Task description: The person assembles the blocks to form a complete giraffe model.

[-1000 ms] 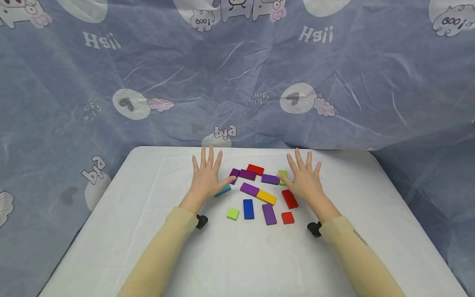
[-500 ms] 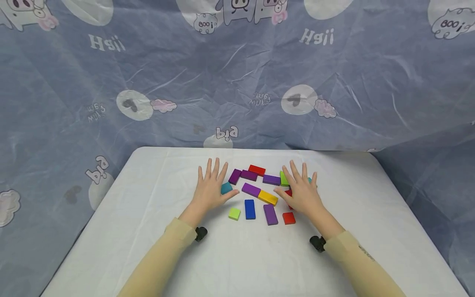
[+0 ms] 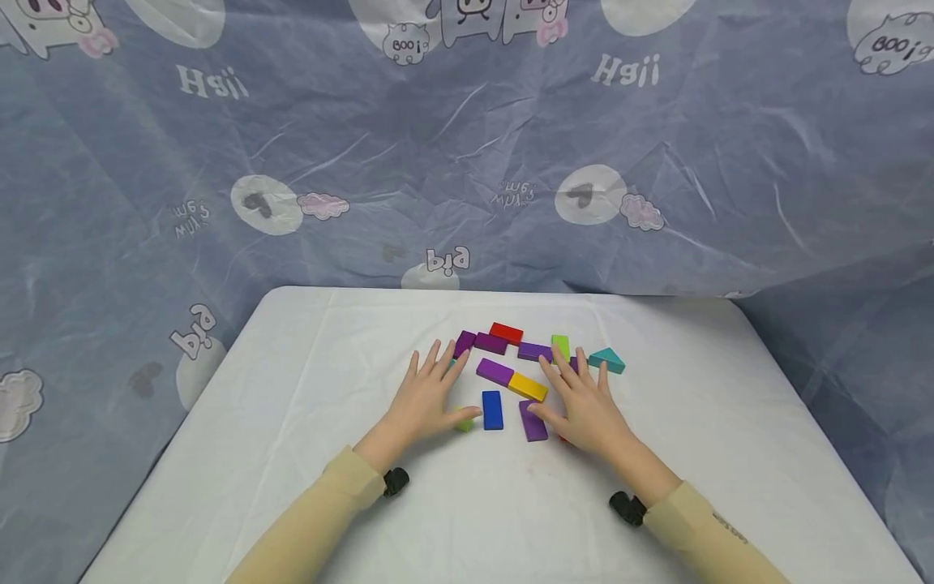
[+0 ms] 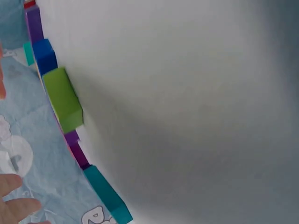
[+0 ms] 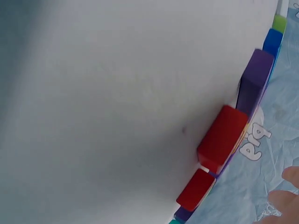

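My left hand (image 3: 426,397) is spread over the left side of a group of coloured toy blocks, holding nothing. Its thumb partly covers a small lime green block (image 3: 464,425), and its fingers partly hide a teal block (image 4: 107,193). My right hand (image 3: 589,410), also spread and holding nothing, is over the right side. Its thumb overlaps a purple block (image 3: 533,426) in the head view, and the hand mostly hides red blocks (image 5: 223,137). Between the hands lie a blue block (image 3: 492,410), a yellow block (image 3: 527,387) and a violet block (image 3: 494,371).
Further back lie a red block (image 3: 507,332), dark purple blocks (image 3: 490,344), another purple block (image 3: 534,351) and a lime block (image 3: 560,346). A teal triangular block (image 3: 607,360) is at right. The white table (image 3: 292,454) meets a printed blue-grey curtain (image 3: 409,146).
Both hands have moved back toward the person, fingers still spread. The teal triangle at right has come into view, while the small lime block and the red blocks have become partly or mostly covered.
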